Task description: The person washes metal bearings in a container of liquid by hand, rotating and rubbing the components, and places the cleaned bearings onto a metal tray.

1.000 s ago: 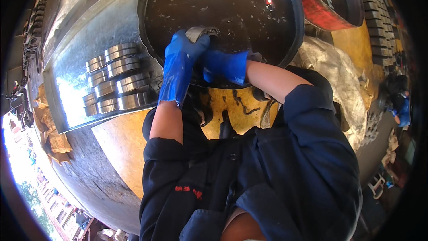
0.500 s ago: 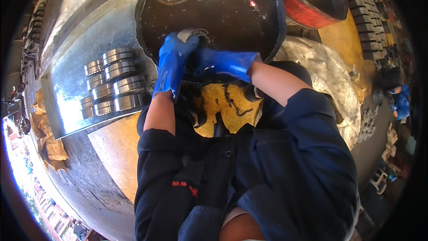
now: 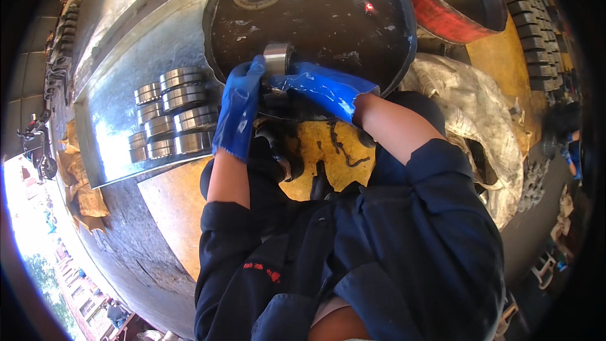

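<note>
A shiny metal roller bearing (image 3: 276, 57) stands on edge over the near part of a round pan of dark liquid (image 3: 404, 66). My left hand (image 3: 245, 82), in a long blue rubber glove, grips its left side with the thumb and fingers round it. My right hand (image 3: 297, 77), gloved the same way, is closed at the bearing's lower right; its fingertips are partly hidden. Stacks of similar bearings (image 3: 183, 96) sit on a metal tray (image 3: 104, 123) to the left of the pan. Two flat rings (image 3: 243, 1) lie at the pan's far side.
A red tub (image 3: 435, 16) with a red tool in it stands at the far right, beside a thick tyre tread (image 3: 527, 31). A pale crumpled sack (image 3: 464, 107) lies to my right. Torn brown paper (image 3: 85, 192) is left of the tray.
The bearing has turned from showing its roller-lined face to showing its smooth outer side. Both hands have shifted slightly around it, and the whole view has moved a little.
</note>
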Tool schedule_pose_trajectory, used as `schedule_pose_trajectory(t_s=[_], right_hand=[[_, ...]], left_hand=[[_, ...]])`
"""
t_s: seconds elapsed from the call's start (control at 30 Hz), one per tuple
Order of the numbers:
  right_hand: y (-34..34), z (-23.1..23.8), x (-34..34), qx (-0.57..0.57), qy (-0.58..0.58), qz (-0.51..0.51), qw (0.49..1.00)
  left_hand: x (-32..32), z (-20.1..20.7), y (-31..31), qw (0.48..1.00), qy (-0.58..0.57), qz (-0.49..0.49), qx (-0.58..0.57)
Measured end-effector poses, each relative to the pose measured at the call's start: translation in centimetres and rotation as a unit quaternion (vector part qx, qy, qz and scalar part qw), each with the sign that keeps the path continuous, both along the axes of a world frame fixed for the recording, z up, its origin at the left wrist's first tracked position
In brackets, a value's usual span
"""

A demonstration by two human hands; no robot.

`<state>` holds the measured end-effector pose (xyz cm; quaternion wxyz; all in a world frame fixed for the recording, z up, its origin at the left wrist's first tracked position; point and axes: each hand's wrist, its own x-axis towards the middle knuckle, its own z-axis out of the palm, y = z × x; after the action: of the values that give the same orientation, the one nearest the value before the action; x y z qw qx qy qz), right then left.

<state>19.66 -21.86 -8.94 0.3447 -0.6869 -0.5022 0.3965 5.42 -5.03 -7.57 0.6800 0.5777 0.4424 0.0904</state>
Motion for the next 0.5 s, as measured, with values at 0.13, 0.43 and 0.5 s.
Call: schedule_pose_trajectory(t_s=[0.13,0.43,0.5], right_hand=[[-0.1,2.6,0.8,0.126,-0.085,-0.059,0.987],[1.6,6.2,1.0,0.001,0.478,-0.171,0.862],[1.7,3.8,-0.2,0.028,0.439,-0.117,0.89]], left_hand=[[3.2,-3.9,1.9,0.986,0.022,-0.14,0.084],[2.7,-8.6,4.4,0.989,0.006,-0.135,0.067],[-0.6,-7.3,3.1,0.996,-0.05,-0.068,0.035]])
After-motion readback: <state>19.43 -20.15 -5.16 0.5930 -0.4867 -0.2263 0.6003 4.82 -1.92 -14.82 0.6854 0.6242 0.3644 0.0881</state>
